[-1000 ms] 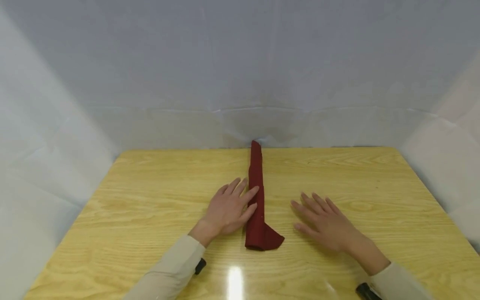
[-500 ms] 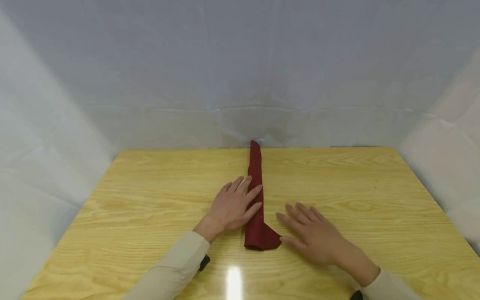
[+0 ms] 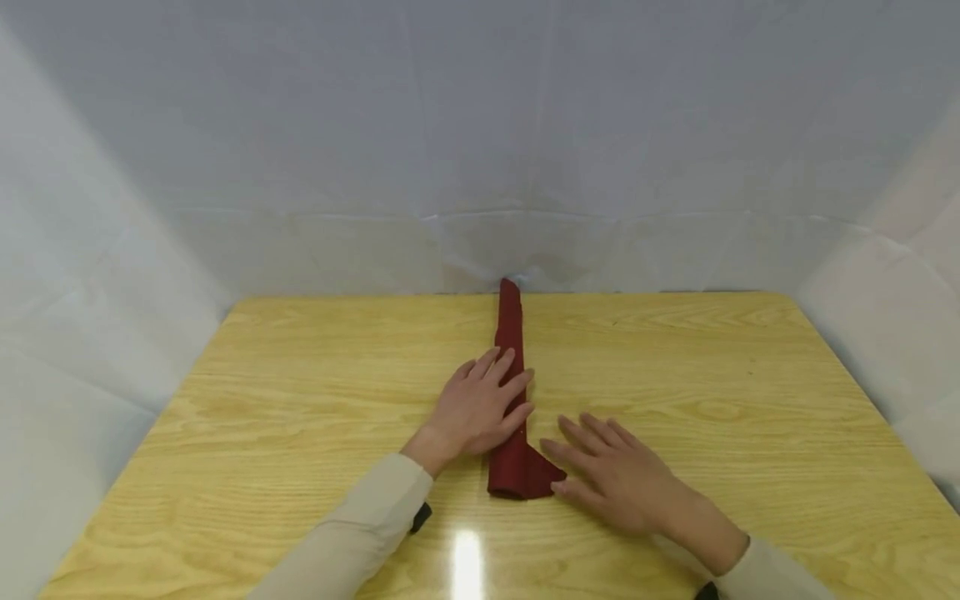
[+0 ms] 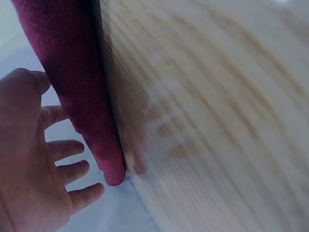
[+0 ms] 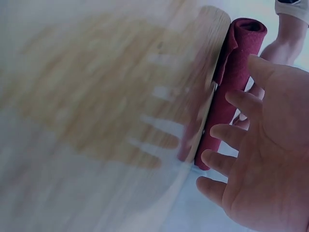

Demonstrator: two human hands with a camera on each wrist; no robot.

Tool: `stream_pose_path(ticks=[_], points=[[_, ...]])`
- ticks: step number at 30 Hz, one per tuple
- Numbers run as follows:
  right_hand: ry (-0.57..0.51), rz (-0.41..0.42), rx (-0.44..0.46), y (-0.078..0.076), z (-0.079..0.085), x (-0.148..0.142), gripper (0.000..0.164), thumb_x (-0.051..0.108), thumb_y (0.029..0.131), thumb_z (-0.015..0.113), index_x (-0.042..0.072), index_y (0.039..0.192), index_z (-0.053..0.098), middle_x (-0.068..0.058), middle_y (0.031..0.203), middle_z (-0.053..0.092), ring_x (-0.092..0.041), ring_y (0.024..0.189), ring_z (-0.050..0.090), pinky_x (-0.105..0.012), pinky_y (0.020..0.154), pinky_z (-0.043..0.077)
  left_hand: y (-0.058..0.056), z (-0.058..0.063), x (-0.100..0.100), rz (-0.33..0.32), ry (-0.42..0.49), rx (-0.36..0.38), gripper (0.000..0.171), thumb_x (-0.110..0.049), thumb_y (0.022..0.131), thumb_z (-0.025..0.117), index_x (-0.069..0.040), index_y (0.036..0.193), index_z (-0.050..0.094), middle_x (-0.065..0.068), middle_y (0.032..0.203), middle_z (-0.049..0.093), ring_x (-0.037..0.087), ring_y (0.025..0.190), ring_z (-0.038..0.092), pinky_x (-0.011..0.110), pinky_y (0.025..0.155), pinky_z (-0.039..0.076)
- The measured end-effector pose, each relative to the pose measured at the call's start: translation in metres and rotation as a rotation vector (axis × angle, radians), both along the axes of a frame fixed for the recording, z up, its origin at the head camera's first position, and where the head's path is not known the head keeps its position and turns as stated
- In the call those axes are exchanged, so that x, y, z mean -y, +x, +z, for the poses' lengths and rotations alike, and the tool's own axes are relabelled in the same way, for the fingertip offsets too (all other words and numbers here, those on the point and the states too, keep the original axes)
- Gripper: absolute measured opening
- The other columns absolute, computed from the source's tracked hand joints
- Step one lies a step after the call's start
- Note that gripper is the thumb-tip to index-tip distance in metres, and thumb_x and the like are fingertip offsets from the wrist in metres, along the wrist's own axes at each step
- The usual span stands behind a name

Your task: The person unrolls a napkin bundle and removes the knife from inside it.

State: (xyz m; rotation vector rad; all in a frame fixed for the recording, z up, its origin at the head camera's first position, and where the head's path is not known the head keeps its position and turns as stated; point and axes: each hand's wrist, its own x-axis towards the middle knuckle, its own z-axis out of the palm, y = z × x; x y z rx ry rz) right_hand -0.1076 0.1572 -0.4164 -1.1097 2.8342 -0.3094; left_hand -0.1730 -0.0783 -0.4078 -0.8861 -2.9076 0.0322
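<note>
A dark red rolled cloth (image 3: pixel 508 471) lies lengthwise on the wooden table, its far end at the back edge. A loose corner flap sticks out to the right at the near end. My left hand (image 3: pixel 474 408) lies over the middle of the roll with fingers spread and fairly straight. In the left wrist view the cloth (image 4: pixel 79 82) runs past my left thumb and fingers. My right hand (image 3: pixel 618 479) hovers low, palm down, its thumb at the flap's tip; whether it touches is unclear. The right wrist view shows the roll's coiled end (image 5: pixel 248 26) beyond my fingers.
The wooden table (image 3: pixel 300 375) has a glossy surface with a bright reflection near the front. Pale sheeting (image 3: pixel 337 150) rises behind it and along both sides. Beige sleeves with dark wrist straps cover both forearms.
My right hand has moved left and a little nearer, from apart to the flap's tip. My left hand has slid slightly right and forward over the roll. The cloth stays nearly in place.
</note>
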Motion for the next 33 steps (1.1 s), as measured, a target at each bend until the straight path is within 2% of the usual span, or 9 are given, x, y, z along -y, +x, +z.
stream_pose_path(ticks=[6,13,27,33], points=[[0.005,0.018,0.0,0.001,0.002,0.005,0.055,0.054,0.1,0.034,0.026,0.146,0.042,-0.009,0.151,0.034,-0.034,0.138,0.027,-0.053,0.109,0.022,-0.002,0.0,-0.003,0.007,-0.031,0.02,0.053,-0.051,0.101,0.03,-0.026,0.147,0.041,0.01,0.152,0.031,0.028,0.141,0.023,0.046,0.107,0.032],[-0.014,0.024,-0.038,0.001,0.002,0.011,0.05,0.051,0.1,0.039,0.026,0.141,0.051,-0.009,0.148,0.04,-0.033,0.136,0.032,-0.05,0.108,0.027,-0.006,-0.002,-0.004,0.004,-0.025,0.014,0.051,-0.049,0.101,0.035,-0.026,0.145,0.044,0.01,0.152,0.032,0.029,0.14,0.025,0.047,0.105,0.033],[-0.002,-0.038,-0.038,-0.002,-0.002,0.027,0.042,0.044,0.096,0.054,0.02,0.128,0.064,-0.011,0.141,0.048,-0.032,0.13,0.041,-0.047,0.106,0.032,-0.011,0.0,-0.008,0.035,-0.034,0.079,0.046,-0.051,0.1,0.037,-0.028,0.136,0.055,0.01,0.153,0.028,0.03,0.14,0.022,0.049,0.105,0.033],[0.011,-0.06,-0.034,0.0,-0.006,0.032,0.042,0.043,0.095,0.055,0.021,0.13,0.063,-0.013,0.141,0.047,-0.034,0.128,0.044,-0.046,0.104,0.035,-0.012,-0.001,-0.002,0.059,-0.025,0.101,0.047,-0.05,0.099,0.039,-0.028,0.138,0.053,0.008,0.155,0.026,0.03,0.141,0.022,0.048,0.105,0.033]])
